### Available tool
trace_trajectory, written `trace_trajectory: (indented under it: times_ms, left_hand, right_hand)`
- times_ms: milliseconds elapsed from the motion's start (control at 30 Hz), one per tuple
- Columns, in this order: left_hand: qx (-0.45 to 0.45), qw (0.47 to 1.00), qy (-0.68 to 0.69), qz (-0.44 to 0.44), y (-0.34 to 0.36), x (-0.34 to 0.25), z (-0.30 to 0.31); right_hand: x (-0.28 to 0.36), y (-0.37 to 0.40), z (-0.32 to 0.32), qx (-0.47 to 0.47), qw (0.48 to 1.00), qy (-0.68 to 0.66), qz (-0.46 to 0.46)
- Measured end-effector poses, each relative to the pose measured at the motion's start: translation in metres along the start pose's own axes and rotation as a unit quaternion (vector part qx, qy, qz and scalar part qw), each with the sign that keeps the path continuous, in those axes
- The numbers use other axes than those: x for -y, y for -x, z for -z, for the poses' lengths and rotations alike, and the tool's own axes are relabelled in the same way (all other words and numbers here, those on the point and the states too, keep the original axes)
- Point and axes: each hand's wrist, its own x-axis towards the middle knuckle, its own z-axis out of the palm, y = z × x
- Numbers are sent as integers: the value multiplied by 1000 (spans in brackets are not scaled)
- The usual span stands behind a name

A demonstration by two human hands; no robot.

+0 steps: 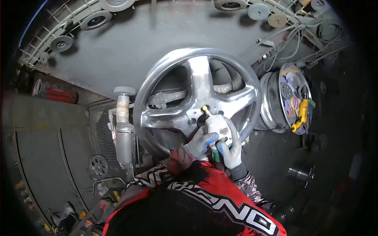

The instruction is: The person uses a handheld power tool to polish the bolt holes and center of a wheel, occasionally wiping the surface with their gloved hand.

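A polished five-spoke alloy wheel (202,75) stands facing me, its bare metal shining. Both my gloved hands are wrapped round a die grinder (216,125) with a pale body and a green lower part. My left hand (199,143) grips its left side, while my right hand (231,151) closes round the right side, fingers along the body. From its nose a thin shaft ends in a small yellow tip (204,108), right at one of the holes round the wheel's hub. The grinder's underside is partly hidden by my gloves.
To the right, another wheel (271,102) on its side carries coloured discs and a yellow power tool (302,114). At left stands a tape-wrapped machine arm (123,112) with a round wheel on top. Racks of buffing wheels (95,19) line the back; hoses (293,37) hang at right.
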Motion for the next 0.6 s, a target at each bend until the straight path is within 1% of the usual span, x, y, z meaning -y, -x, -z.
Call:
trace_trajectory:
  times_ms: [33, 67, 133, 167, 233, 300, 367, 400, 433, 500, 533, 600]
  left_hand:
    - [27, 1000, 3, 1, -3, 4, 4]
    - [27, 1000, 4, 7, -5, 8, 6]
    - [52, 998, 38, -18, -3, 8, 1]
    - [52, 998, 37, -9, 0, 9, -2]
    - [22, 990, 138, 7, 2, 9, -5]
    - [10, 993, 120, 6, 6, 9, -4]
    - [-4, 992, 122, -13, 3, 5, -7]
    - [-2, 995, 101, -7, 1, 5, -6]
    - [-1, 995, 103, -9, -1, 4, -5]
    - [17, 1000, 13, 3, -3, 6, -3]
    - [15, 1000, 14, 3, -1, 7, -4]
    - [16, 995, 93, -17, 5, 11, -8]
  right_hand:
    - [1, 1, 1, -1, 1000, -13, 4]
    - [1, 2, 3, -4, 1000, -13, 0]
    - [2, 6, 4, -10, 999, 32, 26]
    - [3, 7, 3, -16, 999, 29, 20]
    - [4, 5, 2, -3, 999, 30, 14]
    - [4, 2, 2, 11, 1000, 25, 16]
    - [4, -3, 1, 16, 1000, -7, 8]
    - [2, -1, 3, 13, 999, -49, -3]
    - [0, 0, 4, 14, 999, -47, -3]
    - [-3, 3, 5, -8, 999, 15, 37]
    - [-1, 4, 5, -6, 999, 14, 35]
    - [5, 7, 2, 8, 999, 33, 15]
